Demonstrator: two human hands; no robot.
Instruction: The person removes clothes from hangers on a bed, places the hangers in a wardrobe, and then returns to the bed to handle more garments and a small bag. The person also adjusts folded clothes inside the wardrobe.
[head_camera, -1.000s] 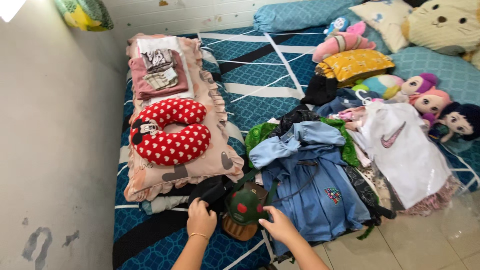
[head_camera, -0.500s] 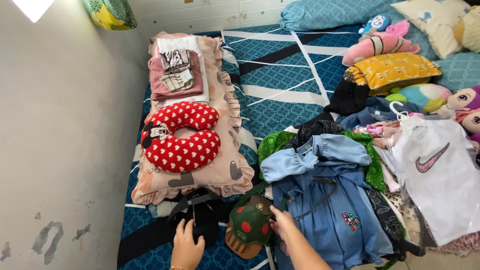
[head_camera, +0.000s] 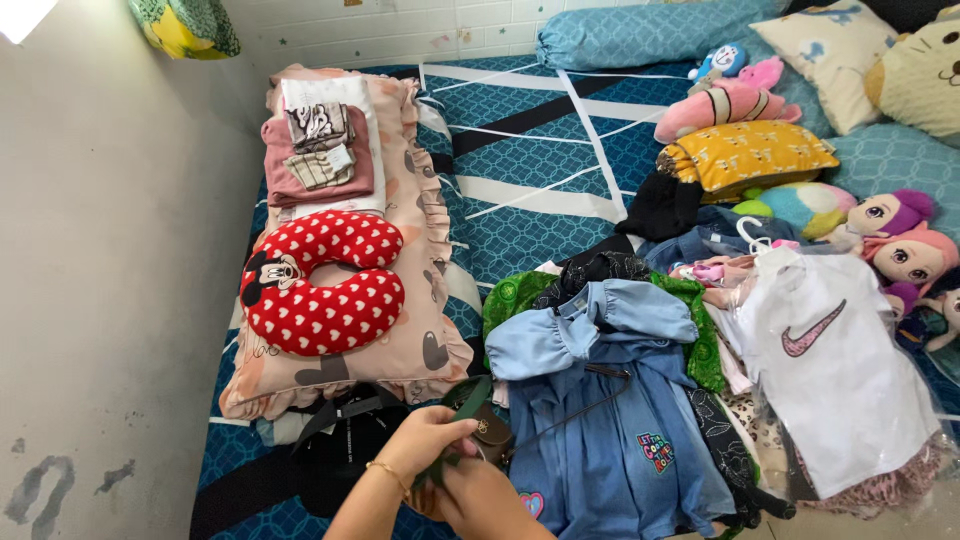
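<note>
At the bottom middle, my left hand (head_camera: 425, 447) and my right hand (head_camera: 478, 497) meet over a small green bag (head_camera: 478, 420) with a brown patch. My left hand, with a thin bracelet on the wrist, grips the bag's dark green strap. My right hand lies under it and covers most of the bag; its grip is hidden. A black bag (head_camera: 350, 430) lies just left of my hands on the blue patterned bedsheet (head_camera: 540, 130). A blue denim garment (head_camera: 610, 440) lies right beside my hands, on top of a heap of clothes.
A red heart-print neck pillow (head_camera: 320, 282) rests on a pink frilled pillow (head_camera: 400, 330), with folded clothes (head_camera: 318, 145) behind it. A white shirt in plastic (head_camera: 830, 370) lies right. Stuffed dolls (head_camera: 895, 250), a yellow cushion (head_camera: 745, 150) and pillows fill the far right. A grey wall (head_camera: 110, 300) borders the left.
My left hand has left the black bag and moved right onto the green bag's strap. My right hand has slid left under it, and the two now cover the green bag.
</note>
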